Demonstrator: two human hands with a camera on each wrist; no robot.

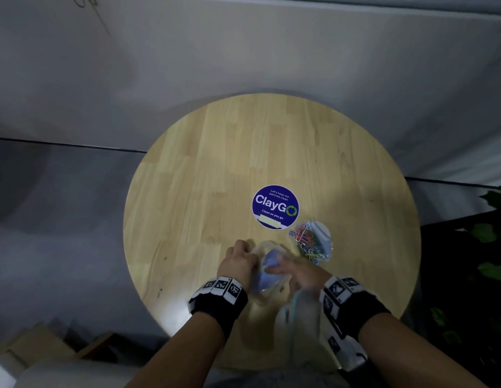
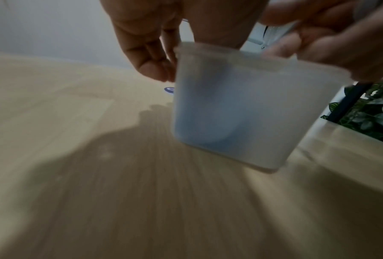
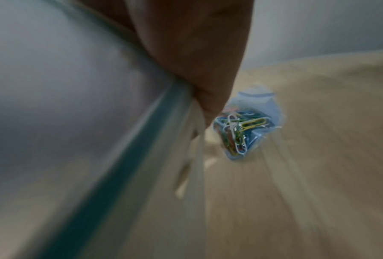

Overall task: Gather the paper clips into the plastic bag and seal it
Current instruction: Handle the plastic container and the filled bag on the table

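Both hands hold a translucent plastic bag (image 1: 267,271) (image 2: 241,113) just above the table, with a blue shape showing inside it. My left hand (image 1: 240,261) (image 2: 150,57) pinches the bag's top edge on the left. On the right of that edge, my right hand (image 1: 294,273) (image 2: 319,47) (image 3: 197,61) pinches it too. The coloured paper clips (image 1: 309,242) (image 3: 237,133) lie heaped in a small clear wrapper on the table, just right of and beyond the hands. A pale blurred sheet with a teal strip (image 1: 299,315) (image 3: 75,105) hangs under my right wrist.
The round wooden table (image 1: 215,163) carries a blue round sticker (image 1: 275,207) at its middle. Green plant leaves (image 1: 490,247) stand off the table's right edge. Cardboard boxes (image 1: 33,348) sit on the floor at the lower left.
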